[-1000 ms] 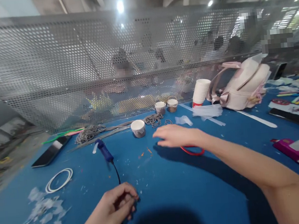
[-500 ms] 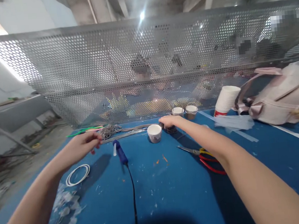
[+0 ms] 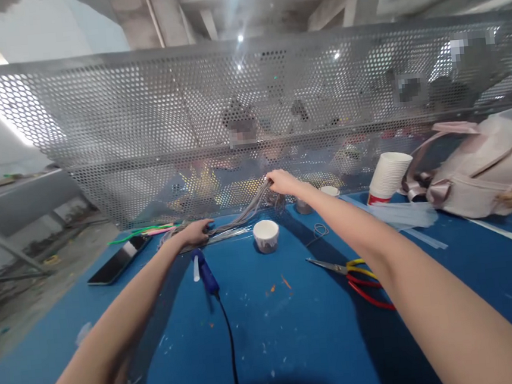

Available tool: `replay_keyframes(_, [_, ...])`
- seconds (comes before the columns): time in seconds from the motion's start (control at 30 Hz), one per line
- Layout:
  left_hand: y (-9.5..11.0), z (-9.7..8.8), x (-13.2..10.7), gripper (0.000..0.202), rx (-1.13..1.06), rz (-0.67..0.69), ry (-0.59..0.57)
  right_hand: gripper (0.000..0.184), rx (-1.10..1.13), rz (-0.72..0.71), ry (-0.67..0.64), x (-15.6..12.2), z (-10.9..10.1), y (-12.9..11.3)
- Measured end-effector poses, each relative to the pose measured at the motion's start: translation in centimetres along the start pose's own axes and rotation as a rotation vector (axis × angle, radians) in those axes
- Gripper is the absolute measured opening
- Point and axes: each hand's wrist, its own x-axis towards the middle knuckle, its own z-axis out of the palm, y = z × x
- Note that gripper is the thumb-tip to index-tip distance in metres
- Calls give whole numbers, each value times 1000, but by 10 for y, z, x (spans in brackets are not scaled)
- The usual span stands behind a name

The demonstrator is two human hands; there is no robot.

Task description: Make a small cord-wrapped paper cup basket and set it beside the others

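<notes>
A bundle of grey cord (image 3: 246,212) runs along the back of the blue table. Its right end is lifted off the surface, pinched in the closed fingers of my right hand (image 3: 282,182). At the bundle's left part, my left hand (image 3: 194,233) is closed over the cord, with its fingertips partly hidden. A white paper cup (image 3: 266,236) with a greyish lower wall stands just in front of the cord, between my hands. Near my left hand lies a blue glue gun (image 3: 207,272) with a translucent stick and a black cable.
Scissors (image 3: 350,270) with red and yellow handles lie under my right forearm. Stacked paper cups (image 3: 389,174), translucent strips (image 3: 408,213) and a pale backpack (image 3: 482,166) are at the right. A phone (image 3: 121,260) lies left. A perforated metal screen (image 3: 142,118) borders the back.
My right hand has risen, lifting the end of the grey cord. My left hand has moved right and forward onto the bundle. The phone now shows beside my left arm.
</notes>
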Motion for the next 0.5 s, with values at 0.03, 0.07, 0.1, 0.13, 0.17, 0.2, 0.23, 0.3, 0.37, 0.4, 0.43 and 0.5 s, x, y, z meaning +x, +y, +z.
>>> replay_keyframes(0.03, [-1, 3, 3, 35, 20, -2, -5, 32, 6, -1, 25, 2, -2, 0])
replay_keyframes(0.07, [-2, 4, 6, 35, 41, -7, -6, 32, 11, -3, 49, 4, -3, 0])
replay_keyframes(0.1, [-4, 4, 8, 35, 61, -18, -1, 32, 17, -4, 73, 5, -4, -1])
replay_keyframes(0.13, [-6, 3, 11, 34, 81, -33, 9, 32, 23, -3, 97, 6, -4, -1])
replay_keyframes(0.17, [-8, 1, 13, 34, 102, -53, 28, 32, 29, -2, 120, 7, -4, -2])
replay_keyframes(0.2, [-11, -3, 14, 33, 122, -77, 55, 33, 35, 0, 143, 7, -4, -2])
replay_keyframes(0.23, [-15, -7, 15, 33, 143, -105, 88, 33, 42, 4, 164, 7, -3, -2])
replay_keyframes(0.3, [-22, -14, 15, 34, 180, -162, 155, 33, 53, 6, 187, 5, 2, -4])
replay_keyframes(0.37, [-28, -18, 14, 35, 204, -201, 194, 33, 66, -17, 161, 1, 11, -7])
replay_keyframes(0.4, [-30, -18, 13, 35, 209, -208, 196, 33, 74, -41, 123, -1, 15, -8])
replay_keyframes(0.43, [-31, -17, 13, 34, 210, -206, 186, 33, 84, -73, 73, -3, 19, -10])
replay_keyframes(0.5, [-32, -15, 11, 34, 202, -180, 151, 32, 106, -140, -45, -5, 23, -11])
